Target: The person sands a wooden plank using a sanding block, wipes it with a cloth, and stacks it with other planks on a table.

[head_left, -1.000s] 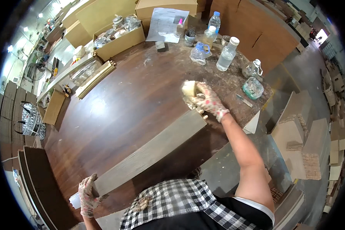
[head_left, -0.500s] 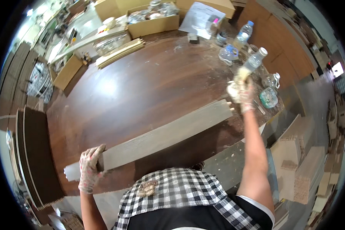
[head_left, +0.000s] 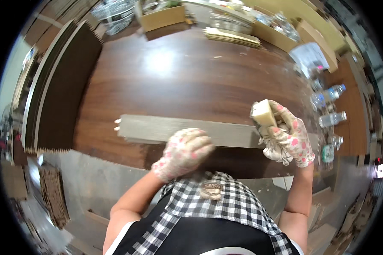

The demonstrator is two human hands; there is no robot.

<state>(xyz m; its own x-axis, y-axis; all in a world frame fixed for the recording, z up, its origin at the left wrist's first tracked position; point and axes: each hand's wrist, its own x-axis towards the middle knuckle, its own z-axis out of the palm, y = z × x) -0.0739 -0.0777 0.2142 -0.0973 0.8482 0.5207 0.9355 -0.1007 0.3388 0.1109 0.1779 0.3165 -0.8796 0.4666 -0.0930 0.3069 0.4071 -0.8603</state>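
In front of you spreads the brown wooden table, a bright patch of light shining on its far half. At its left edge stands a stack of dark boards, with toothed ends. You wear a black-and-white checked apron at the near edge. The long grey board lies across the near part of the table, running from left to right in front of you. Toward the far edge sit an open cardboard box and, farther right, a bundle of pale strips. A white paper sheet lies at the far right.

Your gloved hands are well apart. Your right hand is clamped on a pale block and a cloth, over the right part of the board. Your left hand is over the board's near edge, its fingers bent and close together; you cannot tell whether it grips anything.

A clear bottle lies within the group along the right side. The white cloth hangs bunched below the pale yellow block; whether either touches the board is unclear. Two small white pegs jut from the board's left end.
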